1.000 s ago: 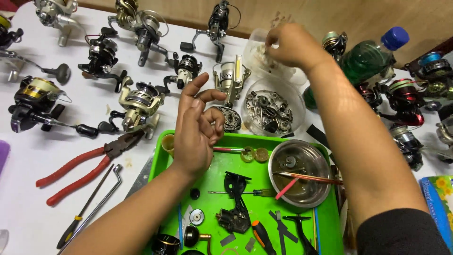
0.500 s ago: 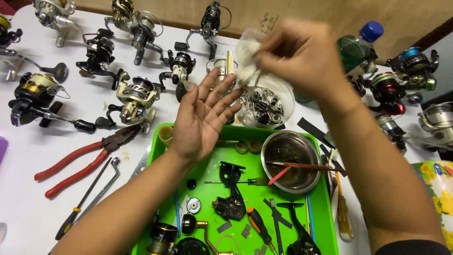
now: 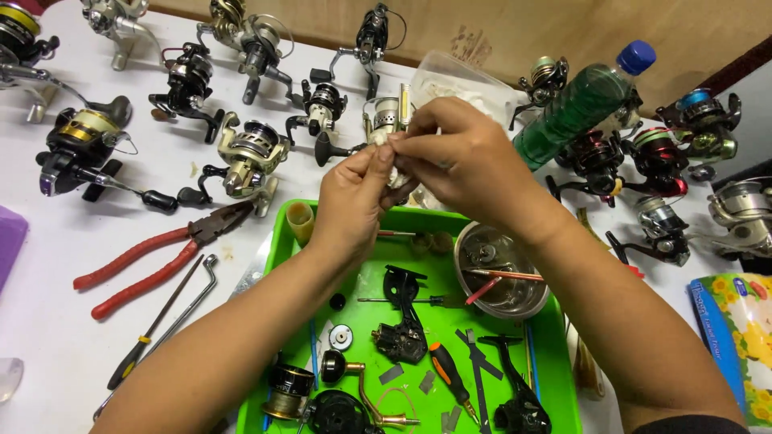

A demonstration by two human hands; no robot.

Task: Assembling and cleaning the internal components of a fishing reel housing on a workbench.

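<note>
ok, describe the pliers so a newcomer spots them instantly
Start at the bright green tray in the middle of the white table. Just off its upper left corner lie the pliers, dark jaws pointing at the tray. Their red handles set them apart from the thin metal bent rod and dark-handled screwdriver lying below them.

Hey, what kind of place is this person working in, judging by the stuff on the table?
Most likely a fishing reel repair bench, at home or in a small shop. Many spinning reels stand on the white table, a green tray holds reel parts and small screwdrivers, and red-handled pliers lie beside it.
</note>
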